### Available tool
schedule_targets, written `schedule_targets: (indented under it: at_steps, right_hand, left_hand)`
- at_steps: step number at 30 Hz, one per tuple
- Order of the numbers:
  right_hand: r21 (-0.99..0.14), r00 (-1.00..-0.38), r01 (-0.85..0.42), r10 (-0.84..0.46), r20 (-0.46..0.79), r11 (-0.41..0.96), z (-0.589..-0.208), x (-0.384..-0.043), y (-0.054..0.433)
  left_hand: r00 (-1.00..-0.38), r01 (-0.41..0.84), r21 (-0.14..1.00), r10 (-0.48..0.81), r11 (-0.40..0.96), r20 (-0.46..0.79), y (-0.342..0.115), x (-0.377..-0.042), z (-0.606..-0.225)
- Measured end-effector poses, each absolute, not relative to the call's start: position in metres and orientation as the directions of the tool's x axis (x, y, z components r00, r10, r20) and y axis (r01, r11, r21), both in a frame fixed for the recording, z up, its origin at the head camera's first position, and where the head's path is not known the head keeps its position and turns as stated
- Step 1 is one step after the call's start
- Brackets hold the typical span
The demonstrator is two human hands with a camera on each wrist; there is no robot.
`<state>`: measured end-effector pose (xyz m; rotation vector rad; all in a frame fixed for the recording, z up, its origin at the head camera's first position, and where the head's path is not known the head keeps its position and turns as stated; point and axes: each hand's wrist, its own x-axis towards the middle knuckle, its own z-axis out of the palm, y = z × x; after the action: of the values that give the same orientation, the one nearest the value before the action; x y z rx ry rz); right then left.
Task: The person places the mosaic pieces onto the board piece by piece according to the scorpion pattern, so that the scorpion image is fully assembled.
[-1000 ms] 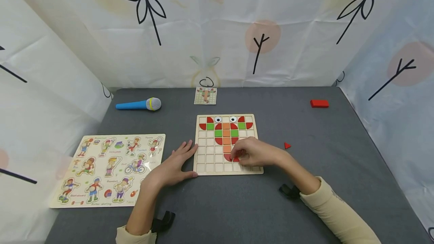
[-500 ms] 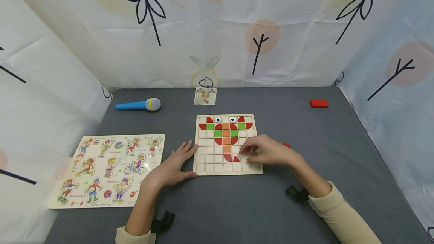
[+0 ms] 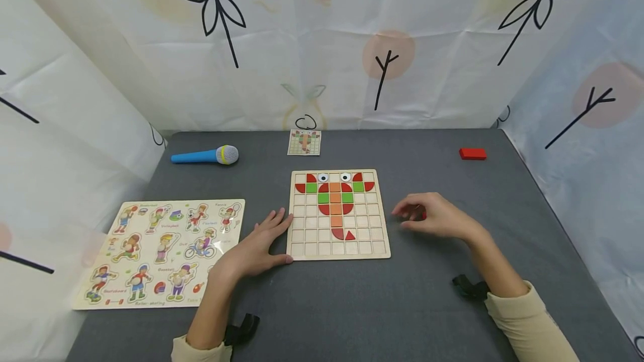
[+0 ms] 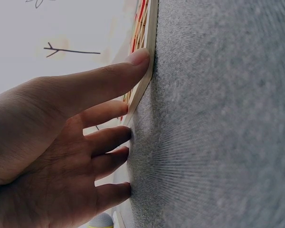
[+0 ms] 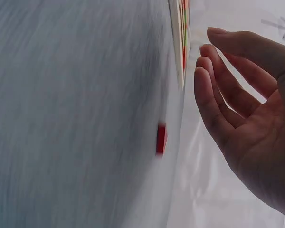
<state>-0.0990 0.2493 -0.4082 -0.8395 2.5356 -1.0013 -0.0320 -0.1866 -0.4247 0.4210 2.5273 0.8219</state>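
The wooden grid board point(image 3: 369, 246) lies on the cloth, with red, green and orange tiles and two eye tiles set in its squares. My left hand point(image 3: 254, 249) is spread at its left side; in the left wrist view the thumb point(image 4: 138, 58) rests on the board's edge. To the right of the board, my right hand point(image 3: 439, 217) hovers with bent, parted fingers over a small loose red triangle point(image 3: 424, 215), mostly hidden by the hand. In the right wrist view nothing is between thumb and fingers, and a blurred red piece point(image 5: 161, 139) lies on the cloth.
Behind the board stands a small pattern card point(image 3: 304, 143) against the curtain. A toy microphone point(image 3: 196, 156) lies at the back left, a red block point(image 3: 473, 153) at the back right. A sports picture board point(image 3: 171, 303) lies left, partly under the left forearm.
My right hand has left the red triangle tile on the board's lower part and moved right, off the board, over the loose red triangle. My left hand stays in place.
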Motion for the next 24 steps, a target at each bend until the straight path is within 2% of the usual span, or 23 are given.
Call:
schedule_targets:
  at_steps: [8, 16, 24]
  right_hand:
    - [-0.634, -0.849, -0.368, -0.524, -0.070, 0.681, -0.413, -0.099, 0.282]
    - [-0.573, -0.877, -0.331, -0.469, -0.107, 0.750, -0.418, -0.105, 0.291]
    - [-0.550, -0.878, -0.328, -0.463, -0.122, 0.768, -0.419, -0.109, 0.287]
  left_hand:
    - [-0.860, 0.219, 0.655, 0.460, 0.723, -0.220, -0.197, -0.035, -0.449]
    - [-0.854, 0.143, 0.632, 0.418, 0.761, -0.310, -0.187, -0.031, -0.424]
    - [-0.859, 0.164, 0.646, 0.429, 0.746, -0.277, -0.188, -0.031, -0.427]
